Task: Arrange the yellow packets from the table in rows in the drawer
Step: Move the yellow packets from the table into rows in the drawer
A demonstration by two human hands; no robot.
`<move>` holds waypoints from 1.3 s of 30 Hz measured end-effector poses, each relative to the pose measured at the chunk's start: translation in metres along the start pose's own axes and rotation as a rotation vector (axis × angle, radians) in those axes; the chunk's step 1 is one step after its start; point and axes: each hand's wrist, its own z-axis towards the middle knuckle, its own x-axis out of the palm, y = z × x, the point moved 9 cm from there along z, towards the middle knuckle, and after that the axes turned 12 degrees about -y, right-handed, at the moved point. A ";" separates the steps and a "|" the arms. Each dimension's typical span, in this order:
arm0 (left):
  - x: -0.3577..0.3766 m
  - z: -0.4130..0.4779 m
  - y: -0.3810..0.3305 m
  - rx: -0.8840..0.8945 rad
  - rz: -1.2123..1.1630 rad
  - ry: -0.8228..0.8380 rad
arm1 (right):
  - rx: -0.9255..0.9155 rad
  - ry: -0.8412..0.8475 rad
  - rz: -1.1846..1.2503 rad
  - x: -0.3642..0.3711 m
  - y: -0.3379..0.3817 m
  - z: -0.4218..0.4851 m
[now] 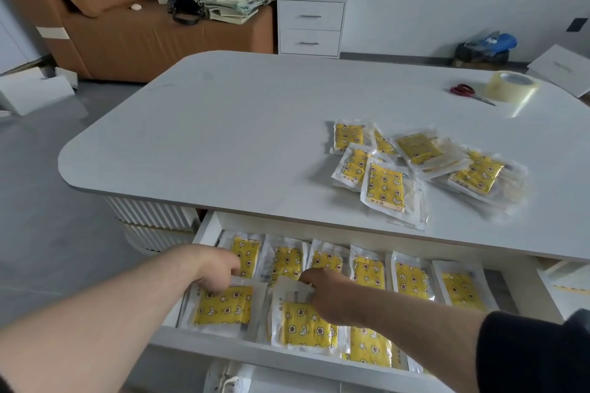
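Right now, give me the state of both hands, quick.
Left hand: grips the top edge of the front-left packet in the drawer.
Right hand: pinches the top edge of the packet beside it.

The widest free room I see is on the table top (223, 124): its left and middle parts are bare, so a hand can pass there. On the right the loose pile of packets (415, 166) stands in the way, and farther right lie the scissors (469, 93) and the tape roll (510, 86). The drawer (206, 230) is open from above, but the table edge overhangs its far side. The far row (367, 268) fills it from left to right. My left hand (217, 273) grips the near left packet (223, 306) and my right hand (322, 293) grips the near middle packet (303, 325); both arms cross the near rim. A bare strip of floor shows at the right end.
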 end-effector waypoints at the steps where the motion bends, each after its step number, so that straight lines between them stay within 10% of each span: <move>1: 0.000 0.001 0.000 0.005 -0.008 -0.008 | -0.006 0.007 -0.002 0.002 0.001 -0.001; 39: 0.010 0.016 0.001 0.050 -0.075 -0.174 | -0.092 -0.067 -0.203 0.016 0.014 0.008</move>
